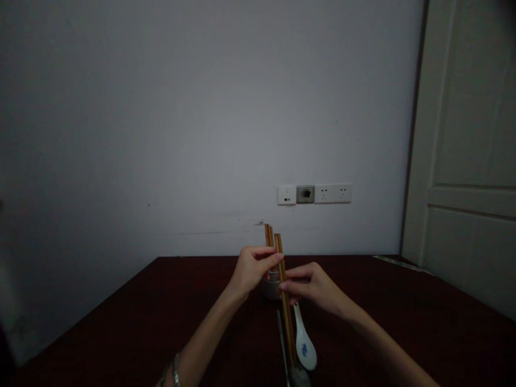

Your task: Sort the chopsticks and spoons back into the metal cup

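A pair of wooden chopsticks (288, 328) slants over the table in front of me, held by both hands. My left hand (255, 267) pinches the pair near its upper end. Lower down, my right hand (312, 286) grips the same pair between thumb and fingers. Behind my hands stands a small pale cup (271, 290), partly hidden. Other chopsticks (269, 235) rise upright at the cup, behind my left fingers. A white spoon with a blue mark (305, 349) lies right of the held pair. At the bottom edge is a dark metal spoon (300, 377), cut off by the frame.
A thin metal utensil (282, 344) lies just left of the chopsticks on the dark red table (161, 317). The wall behind carries several sockets (332, 193) and switches. A pale door (467, 161) stands at the right. A flat strip (403, 264) lies at the table's far right.
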Demonstrator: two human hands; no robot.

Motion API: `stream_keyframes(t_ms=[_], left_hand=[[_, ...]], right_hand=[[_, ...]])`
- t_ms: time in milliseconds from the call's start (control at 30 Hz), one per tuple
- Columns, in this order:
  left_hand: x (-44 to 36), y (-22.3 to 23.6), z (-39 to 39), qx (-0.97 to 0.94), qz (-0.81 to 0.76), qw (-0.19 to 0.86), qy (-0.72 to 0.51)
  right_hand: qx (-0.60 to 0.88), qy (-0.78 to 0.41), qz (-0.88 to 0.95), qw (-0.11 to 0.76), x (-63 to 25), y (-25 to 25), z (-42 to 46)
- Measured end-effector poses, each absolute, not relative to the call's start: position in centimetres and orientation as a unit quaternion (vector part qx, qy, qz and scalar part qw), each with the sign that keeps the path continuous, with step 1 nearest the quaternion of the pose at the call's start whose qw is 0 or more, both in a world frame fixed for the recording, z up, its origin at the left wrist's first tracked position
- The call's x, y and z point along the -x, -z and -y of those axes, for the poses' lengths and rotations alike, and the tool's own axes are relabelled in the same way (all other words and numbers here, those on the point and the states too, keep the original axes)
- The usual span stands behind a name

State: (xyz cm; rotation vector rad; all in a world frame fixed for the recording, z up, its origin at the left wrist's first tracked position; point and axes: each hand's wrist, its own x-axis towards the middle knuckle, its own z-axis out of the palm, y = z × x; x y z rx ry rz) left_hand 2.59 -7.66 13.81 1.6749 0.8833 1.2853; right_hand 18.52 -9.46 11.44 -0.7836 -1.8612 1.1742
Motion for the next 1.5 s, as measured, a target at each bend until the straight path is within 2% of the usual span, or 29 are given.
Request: stream_keyframes(t_ms=[300,933,1200,1300,1400,1500], left_hand=[[-2.6,-13.7,7.6,-0.678,-0.345,0.382,-0.525],[-2.7,-13.2,7.1,-0.656,-0.347,0.433,-0.512],[-2.5,-13.7,7.5,-0.685,-0.335,0.39,-0.516],[-2.5,-13.9,7.8,-0.691,-0.326,0.404,-0.503],[-2.6,-14.1,8.2,-0.697,-0.317,0.414,-0.492],[-2.6,-14.3,8.6,-0.704,-0.31,0.413,-0.487]], right_hand=[[0.321,-0.476,0.711,0.407,-18.2,-11.2,9.6],[0.317,-0.507,0.691,0.406,-17.8,-10.6,9.0],[0.321,-0.502,0.691,0.409,-18.7,-10.8,8.7],[0.333,-0.473,0.676,0.457,-19.8,-12.3,8.6],[0.338,-0.389,0.672,0.532,-20.2,-14.5,8.8],[0.32,-0.305,0.691,0.572,-19.8,-16.3,9.0]])
